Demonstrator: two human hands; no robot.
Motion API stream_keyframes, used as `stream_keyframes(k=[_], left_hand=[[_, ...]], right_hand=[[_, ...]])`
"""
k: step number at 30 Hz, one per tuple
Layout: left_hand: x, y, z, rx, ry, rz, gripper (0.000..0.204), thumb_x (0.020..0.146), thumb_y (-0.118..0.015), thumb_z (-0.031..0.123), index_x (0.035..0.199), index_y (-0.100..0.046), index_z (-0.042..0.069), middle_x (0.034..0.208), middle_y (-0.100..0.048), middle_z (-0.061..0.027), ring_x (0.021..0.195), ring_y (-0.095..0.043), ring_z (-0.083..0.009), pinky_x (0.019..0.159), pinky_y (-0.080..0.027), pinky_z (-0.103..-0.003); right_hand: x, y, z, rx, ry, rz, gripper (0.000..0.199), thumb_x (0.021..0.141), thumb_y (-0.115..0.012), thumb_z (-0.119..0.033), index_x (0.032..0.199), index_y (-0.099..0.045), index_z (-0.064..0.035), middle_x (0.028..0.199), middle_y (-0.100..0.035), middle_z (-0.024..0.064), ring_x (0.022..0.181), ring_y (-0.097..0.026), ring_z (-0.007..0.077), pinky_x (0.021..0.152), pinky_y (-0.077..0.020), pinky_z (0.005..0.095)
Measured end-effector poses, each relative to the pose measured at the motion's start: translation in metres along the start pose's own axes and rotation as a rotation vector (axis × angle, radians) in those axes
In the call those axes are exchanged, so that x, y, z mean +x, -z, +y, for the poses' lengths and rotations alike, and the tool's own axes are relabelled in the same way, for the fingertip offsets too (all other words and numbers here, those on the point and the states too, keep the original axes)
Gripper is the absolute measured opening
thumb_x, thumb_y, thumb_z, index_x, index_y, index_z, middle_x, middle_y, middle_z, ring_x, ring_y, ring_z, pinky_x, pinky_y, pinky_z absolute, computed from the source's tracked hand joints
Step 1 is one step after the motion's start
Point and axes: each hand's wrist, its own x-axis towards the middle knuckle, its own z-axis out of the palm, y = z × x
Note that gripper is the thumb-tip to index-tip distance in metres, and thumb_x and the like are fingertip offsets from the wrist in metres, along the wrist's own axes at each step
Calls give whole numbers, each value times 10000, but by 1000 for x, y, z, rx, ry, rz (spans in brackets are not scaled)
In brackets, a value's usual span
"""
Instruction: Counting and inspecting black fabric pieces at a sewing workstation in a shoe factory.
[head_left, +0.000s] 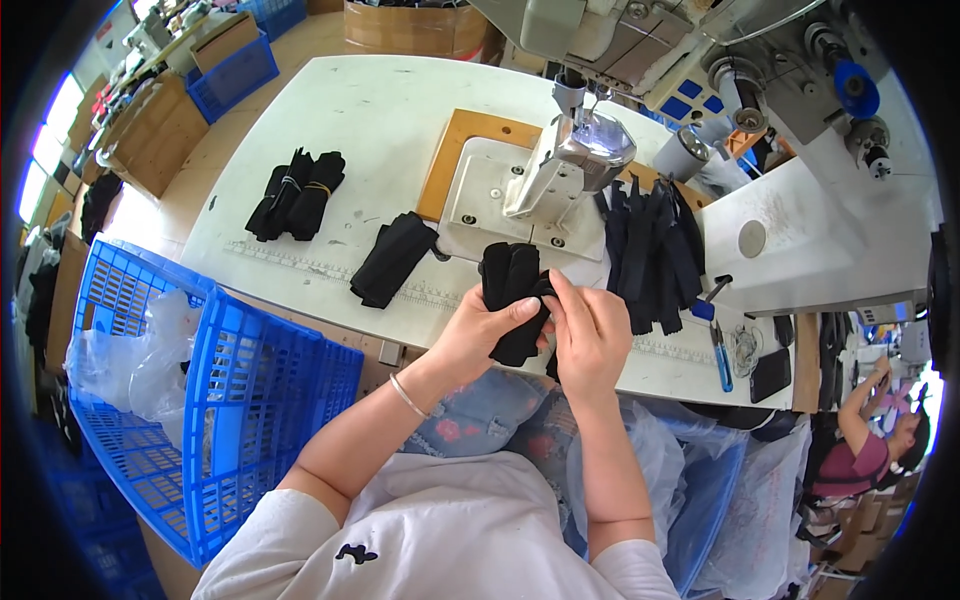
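Shirt (pixel 455 530); black cloth bundle (pixel 510 272) between left hand (pixel 478 325) and right hand (pixel 594 338), in closed grip

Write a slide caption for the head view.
Left grip holds a black fabric bundle, right grip at its edge, near a sewing machine.

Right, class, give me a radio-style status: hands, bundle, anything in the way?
Left hand gripping black bundle. Right hand at its right edge. Sewing machine just beyond, not in the way.

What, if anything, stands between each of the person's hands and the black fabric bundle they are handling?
Nothing visible does. The left hand holds the black fabric bundle directly, and the right hand has its fingertips at the bundle's right edge.
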Motion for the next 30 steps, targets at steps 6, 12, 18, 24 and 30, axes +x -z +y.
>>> stream_keyframes(k=[6,12,18,24,30], left_hand=[[1,2,5,-40,57,1,261,949,-636,212,1128,-598,24,943,-663,-77,767,-664,-167,672,-577,-314],[1,-5,15,-119,125,87,293,971,-583,187,1183,-558,-14,1033,-664,-121,727,-655,-189,652,-562,-328],[5,1,13,-59,130,-16,304,953,-620,200,1164,-567,-13,1023,-662,-130,737,-662,-199,637,-563,-319],[0,-8,9,9,66,7,242,916,-672,149,1108,-613,14,899,-686,-105,720,-661,-159,662,-560,-292],[-1,-6,6,33,31,11,241,894,-695,110,1100,-616,14,901,-676,-64,736,-648,-139,672,-559,-292]], right_hand=[[-6,-1,1,56,8,40,308,722,-743,6,1024,-703,-40,840,-623,35,751,-610,198,688,-479,314],[2,35,22,865,-729,5,69,907,-628,-28,959,-643,14,861,-668,42,757,-649,118,683,-484,238],[4,52,53,638,-833,-475,151,868,-652,-37,1013,-673,0,698,-611,1,604,-577,66,609,-449,214],[1,32,21,124,-311,-226,409,755,-763,-87,1140,-635,-34,1124,-624,103,1011,-560,281,832,-471,385],[-10,11,-1,104,-297,-72,339,735,-779,-51,1055,-667,-49,903,-686,67,804,-628,251,740,-474,362]])
